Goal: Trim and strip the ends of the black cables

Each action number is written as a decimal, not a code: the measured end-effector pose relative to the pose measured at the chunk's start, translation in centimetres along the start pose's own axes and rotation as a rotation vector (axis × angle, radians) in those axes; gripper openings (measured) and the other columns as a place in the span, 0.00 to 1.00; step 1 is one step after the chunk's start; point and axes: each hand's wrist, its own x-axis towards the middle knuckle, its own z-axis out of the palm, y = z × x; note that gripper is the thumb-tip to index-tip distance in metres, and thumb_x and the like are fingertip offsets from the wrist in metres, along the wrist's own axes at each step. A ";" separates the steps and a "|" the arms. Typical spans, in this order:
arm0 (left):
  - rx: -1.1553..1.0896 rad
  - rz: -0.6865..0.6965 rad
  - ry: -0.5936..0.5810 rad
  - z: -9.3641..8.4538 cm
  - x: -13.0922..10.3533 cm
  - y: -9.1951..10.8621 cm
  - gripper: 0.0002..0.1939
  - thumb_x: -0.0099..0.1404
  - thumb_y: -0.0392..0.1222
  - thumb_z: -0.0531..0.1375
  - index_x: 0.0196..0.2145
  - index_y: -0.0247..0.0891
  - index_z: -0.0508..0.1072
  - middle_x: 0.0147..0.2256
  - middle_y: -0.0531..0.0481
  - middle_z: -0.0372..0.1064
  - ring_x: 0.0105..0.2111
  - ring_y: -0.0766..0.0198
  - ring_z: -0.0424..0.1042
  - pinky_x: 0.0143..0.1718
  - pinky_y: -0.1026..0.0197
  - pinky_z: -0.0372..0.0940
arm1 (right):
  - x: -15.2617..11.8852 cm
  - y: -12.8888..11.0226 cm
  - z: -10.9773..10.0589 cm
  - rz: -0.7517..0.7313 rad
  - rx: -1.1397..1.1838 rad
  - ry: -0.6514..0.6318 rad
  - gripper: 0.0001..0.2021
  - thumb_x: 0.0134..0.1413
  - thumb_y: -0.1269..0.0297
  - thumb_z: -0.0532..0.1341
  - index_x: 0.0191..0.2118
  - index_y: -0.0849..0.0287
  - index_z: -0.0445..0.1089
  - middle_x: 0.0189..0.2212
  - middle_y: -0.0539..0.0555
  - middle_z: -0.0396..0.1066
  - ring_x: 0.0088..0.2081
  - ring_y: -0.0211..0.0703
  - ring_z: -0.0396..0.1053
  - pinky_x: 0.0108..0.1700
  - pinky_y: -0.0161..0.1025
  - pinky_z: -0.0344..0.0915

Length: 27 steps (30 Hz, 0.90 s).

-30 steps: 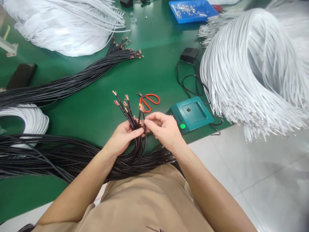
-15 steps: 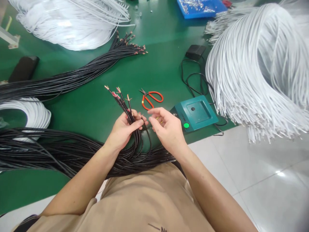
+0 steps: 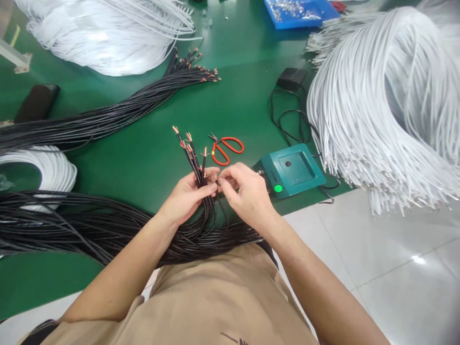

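Note:
My left hand [image 3: 187, 197] is closed round a small bunch of black cables [image 3: 196, 165], whose stripped ends point up and away with red, white and yellowish inner wires showing. One cable end [image 3: 216, 177] stands apart from the bunch, between the fingertips of both hands. My right hand [image 3: 246, 194] pinches at this end with thumb and forefinger; its other fingers are curled. Below the hands, the cables bend down into a thick pile of black cables [image 3: 89, 223] along the table's near edge. Red-handled cutters [image 3: 227, 148] lie just beyond my right hand.
A teal device [image 3: 293, 170] with a green button sits right of my hands, near a black adapter [image 3: 292, 79]. White cable bundles [image 3: 359, 96] stand at right. Another black cable bundle [image 3: 136, 108] lies at left, below white cables [image 3: 108, 38]. A blue tray [image 3: 300, 14] is at the back.
The bunch in my left hand has shifted right and tilted more upright. My right hand's thumb and forefinger have closed in on the separate cable end.

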 end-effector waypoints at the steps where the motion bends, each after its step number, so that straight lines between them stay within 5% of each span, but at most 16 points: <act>1: 0.007 -0.014 -0.009 0.1 0.0 0.0 0.18 0.49 0.34 0.70 0.40 0.35 0.76 0.31 0.53 0.70 0.30 0.69 0.71 0.35 0.65 0.66 | -0.1 0.1 -0.3 -0.029 -0.064 -0.012 0.07 0.58 0.70 0.55 0.31 0.58 0.68 0.32 0.51 0.69 0.32 0.37 0.65 0.33 0.34 0.58; 5: 0.077 -0.035 -0.014 0.3 0.2 -0.1 0.17 0.50 0.34 0.69 0.39 0.36 0.73 0.30 0.56 0.68 0.29 0.68 0.73 0.38 0.62 0.66 | -0.2 1.1 -2.0 -0.156 -0.423 -0.036 0.08 0.60 0.69 0.53 0.34 0.60 0.69 0.35 0.56 0.70 0.38 0.45 0.64 0.40 0.40 0.58; 10: 0.165 -0.043 -0.015 0.4 0.5 -0.7 0.15 0.51 0.35 0.69 0.38 0.35 0.72 0.28 0.56 0.68 0.29 0.67 0.73 0.40 0.59 0.67 | 0.4 2.6 -4.2 -0.262 -0.634 -0.237 0.07 0.57 0.75 0.54 0.34 0.61 0.68 0.31 0.55 0.72 0.37 0.46 0.65 0.53 0.44 0.51; 17: 0.181 -0.076 -0.061 0.7 0.6 -1.1 0.21 0.52 0.36 0.68 0.45 0.36 0.73 0.28 0.57 0.67 0.28 0.70 0.72 0.43 0.60 0.66 | 1.0 3.1 -4.8 -0.297 -0.644 -0.290 0.08 0.53 0.78 0.54 0.31 0.61 0.67 0.29 0.54 0.71 0.33 0.45 0.62 0.45 0.40 0.53; 27: 0.260 -0.084 0.028 0.7 0.8 -1.3 0.16 0.50 0.37 0.69 0.37 0.33 0.71 0.23 0.57 0.69 0.30 0.62 0.76 0.43 0.56 0.66 | 1.1 3.1 -4.7 -0.261 -0.626 -0.276 0.08 0.52 0.79 0.54 0.29 0.61 0.67 0.26 0.55 0.71 0.33 0.45 0.58 0.39 0.40 0.52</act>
